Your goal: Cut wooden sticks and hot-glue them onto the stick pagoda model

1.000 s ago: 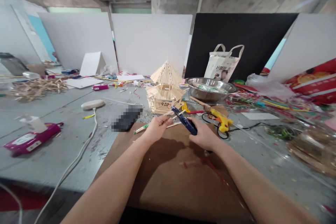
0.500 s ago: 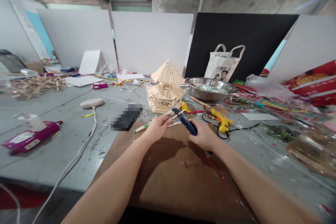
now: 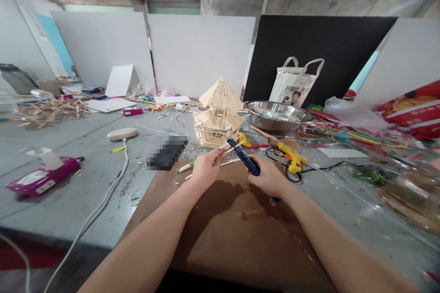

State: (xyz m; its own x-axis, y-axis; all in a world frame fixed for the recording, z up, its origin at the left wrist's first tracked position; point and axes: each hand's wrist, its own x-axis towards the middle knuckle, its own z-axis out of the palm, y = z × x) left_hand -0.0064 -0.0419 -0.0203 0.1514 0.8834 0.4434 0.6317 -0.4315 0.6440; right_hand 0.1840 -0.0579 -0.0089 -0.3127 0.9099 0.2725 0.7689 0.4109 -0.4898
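Observation:
My left hand [image 3: 207,167] pinches a thin pale wooden stick [image 3: 240,145] over the brown board [image 3: 220,233]. Closed around the handle of a dark blue plier-like tool [image 3: 248,160] is my right hand [image 3: 270,176]. The tool's head crosses the stick just beyond my left fingertips; whether its jaws touch the stick is not clear. Just behind both hands stands a pagoda-shaped model [image 3: 220,116] built of wooden sticks. Another loose stick [image 3: 229,162] and a green-ended piece [image 3: 185,167] lie by my left hand.
A yellow glue gun [image 3: 290,158] with a black cord lies at the right, before a steel bowl [image 3: 278,119]. Left are a blurred-out dark phone-like slab [image 3: 167,152], a white corded device [image 3: 123,134], a purple box [image 3: 43,181] and a stick pile [image 3: 51,112].
Both hands keep their holds, with the tool still across the stick. My left hand has shifted only slightly, and the whole view has drifted a little.

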